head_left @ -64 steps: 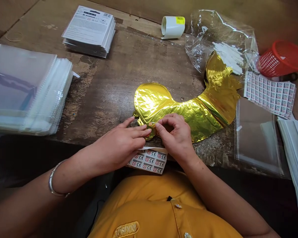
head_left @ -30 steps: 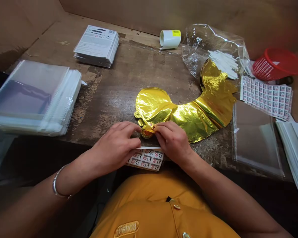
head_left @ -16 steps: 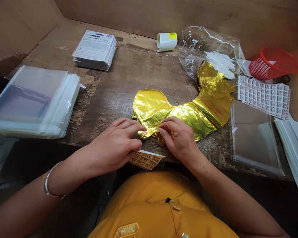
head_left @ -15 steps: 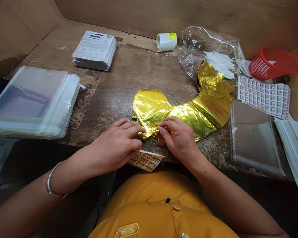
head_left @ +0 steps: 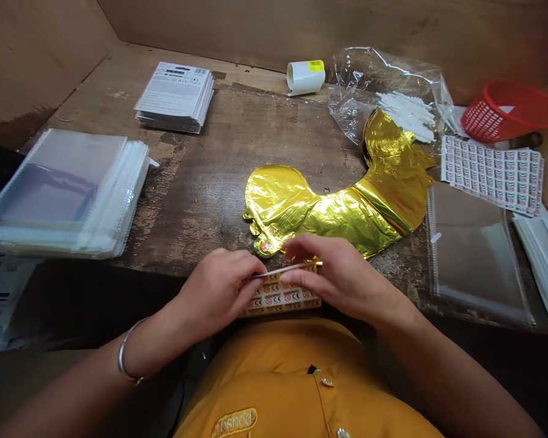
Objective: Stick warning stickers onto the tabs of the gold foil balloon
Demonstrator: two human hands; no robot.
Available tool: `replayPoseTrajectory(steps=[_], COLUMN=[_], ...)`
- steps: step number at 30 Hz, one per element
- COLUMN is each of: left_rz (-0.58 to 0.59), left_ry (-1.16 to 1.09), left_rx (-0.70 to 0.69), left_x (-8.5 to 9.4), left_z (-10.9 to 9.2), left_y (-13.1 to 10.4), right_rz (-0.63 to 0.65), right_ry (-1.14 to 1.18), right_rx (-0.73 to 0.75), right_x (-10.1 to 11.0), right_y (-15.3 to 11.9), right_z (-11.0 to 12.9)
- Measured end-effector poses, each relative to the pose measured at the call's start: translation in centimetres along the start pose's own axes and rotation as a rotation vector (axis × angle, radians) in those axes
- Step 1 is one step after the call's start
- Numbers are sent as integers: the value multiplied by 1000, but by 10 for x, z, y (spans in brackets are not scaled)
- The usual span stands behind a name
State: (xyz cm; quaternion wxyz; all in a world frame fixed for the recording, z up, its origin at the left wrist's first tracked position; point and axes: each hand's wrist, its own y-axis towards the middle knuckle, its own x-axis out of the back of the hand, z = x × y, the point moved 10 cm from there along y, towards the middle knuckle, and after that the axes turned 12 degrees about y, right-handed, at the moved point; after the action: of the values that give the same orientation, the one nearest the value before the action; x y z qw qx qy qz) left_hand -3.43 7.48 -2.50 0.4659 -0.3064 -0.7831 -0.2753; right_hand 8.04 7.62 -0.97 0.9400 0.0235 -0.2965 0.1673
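Observation:
My left hand [head_left: 223, 286] is closed on the near-left edge of a sheet of small printed CE stickers [head_left: 285, 298], held tilted just past the table's front edge. My right hand [head_left: 333, 267] is at the sheet's upper right, its thumb and index finger apart with the sheet's edge between them. Whether its hidden fingers grip the sheet is unclear. Just beyond both hands lies a stack of flat gold foil balloons [head_left: 333, 213], its rounded end to the left. Small round stickers [head_left: 265, 246] show on the foil near its tabs.
Clear plastic sleeves [head_left: 59, 188] are piled at left. Behind them stands a stack of packaged cards [head_left: 176, 97]. A white roll [head_left: 305, 79], a bag of white sticks [head_left: 406, 112], a red basket [head_left: 502, 115], more sticker sheets [head_left: 493, 173] and a clear sleeve [head_left: 477, 255] lie around the right.
My right hand has left the foil's tabs and come down towards me to the sticker sheet. My left hand has drawn back from the foil, and more of the sheet's printed side shows.

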Motion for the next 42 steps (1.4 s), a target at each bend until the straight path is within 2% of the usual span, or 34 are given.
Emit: replayPoseTrajectory(steps=[3, 6, 8, 10, 12, 14, 16, 17, 19, 21, 23, 24, 26, 28, 30, 31, 32, 34, 35, 37, 39, 42], left_rz=[79, 150, 96, -40, -137, -161, -163, -170, -181, -174, -125, -92, -27, 18, 43, 51, 58, 79, 93, 129, 165, 234], left_ry=[-14, -100, -181, -189, -136, -103, -75, -56, -2, 66, 127, 147, 156, 155, 162, 169, 176, 185, 188, 183, 169, 141], left_rx=[-76, -88, -1, 136, 226, 238, 206, 183, 136, 110, 92, 83, 61, 48, 51, 56, 62, 66, 66, 63, 60, 55], left_x=[-15, -10, 11, 36, 49, 46, 38, 34, 29, 24, 16, 11, 2, -4, -6, -7, -6, -6, -6, -7, -8, -11], left_z=[-17, -23, -11, 14, 38, 54, 62, 63, 58, 51, 44, 42, 37, 36, 36, 36, 36, 36, 36, 37, 38, 41], left_y=[-9, -12, -5, 5, 15, 26, 34, 37, 41, 45, 49, 52, 55, 58, 60, 61, 61, 63, 64, 67, 71, 79], right_rz=[191, 271, 308, 342, 336, 200, -102, -301, -681, -1028, -1114, -1119, -1092, -1077, -1007, -921, -814, -505, -402, -312, -315, -348], right_ry=[-209, -295, -274, -229, -145, 4, 185, 260, 341, 266, 177, 126, 24, -229, -545, -633, -612, -423, -369, -294, -246, -191], right_rx=[10, 60, 103, 134, 143, 115, 47, -8, -167, -331, -380, -401, -425, -370, -193, -85, 44, 214, 262, 265, 226, 193], right_x=[-23, -45, -56, -61, -53, -21, 37, 73, 139, 195, 227, 237, 245, 238, 204, 176, 143, 71, 41, 2, -11, -8], right_y=[-19, -34, -41, -45, -45, -37, -26, -24, -27, -40, -37, -35, -32, -32, -27, -21, -15, -1, 3, 6, 8, 7], right_z=[0, 1, 9, 22, 35, 40, 24, 5, -47, -97, -129, -139, -144, -116, -65, -42, -22, 1, 9, 9, -1, -14])
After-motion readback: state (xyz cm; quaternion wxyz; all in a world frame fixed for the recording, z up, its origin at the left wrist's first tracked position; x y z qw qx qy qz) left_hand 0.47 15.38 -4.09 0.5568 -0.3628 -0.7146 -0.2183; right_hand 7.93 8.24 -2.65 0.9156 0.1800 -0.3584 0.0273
